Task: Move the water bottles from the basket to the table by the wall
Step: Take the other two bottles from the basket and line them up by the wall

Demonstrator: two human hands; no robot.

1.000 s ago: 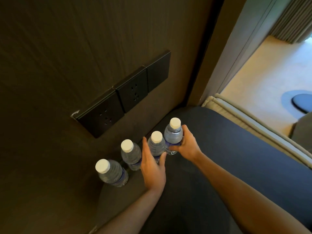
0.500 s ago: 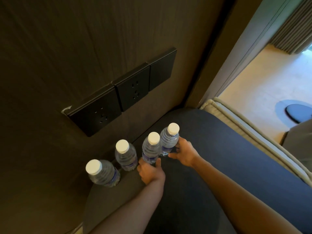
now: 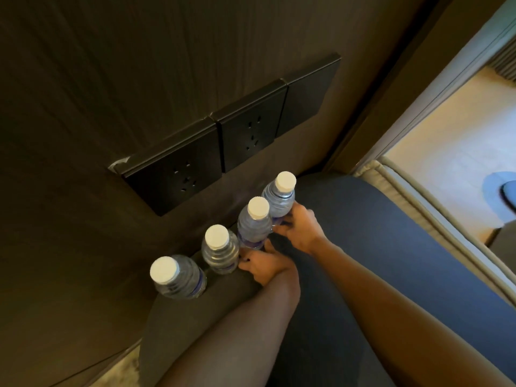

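Here, four small water bottles are standing upright in a row on the dark round table (image 3: 377,233), close against the brown wall (image 3: 111,79) below the black sockets (image 3: 178,174), running from lower left toward the centre of the frame. The first bottle (image 3: 178,277) and second bottle (image 3: 220,251) are standing free. The left hand (image 3: 264,265) is curling its fingers low around the third bottle (image 3: 254,226), and the right hand (image 3: 300,229) is closing around the base of the fourth bottle (image 3: 279,198). Each is looking clear and ribbed, with a white screw cap and a thin blue label band, apparently full, so probably moderately heavy, smooth and slightly squeezable. Gripping the ribbed middle is likely the safest hold; they are tall and narrow, so a nudge could be tipping them. No basket is showing.
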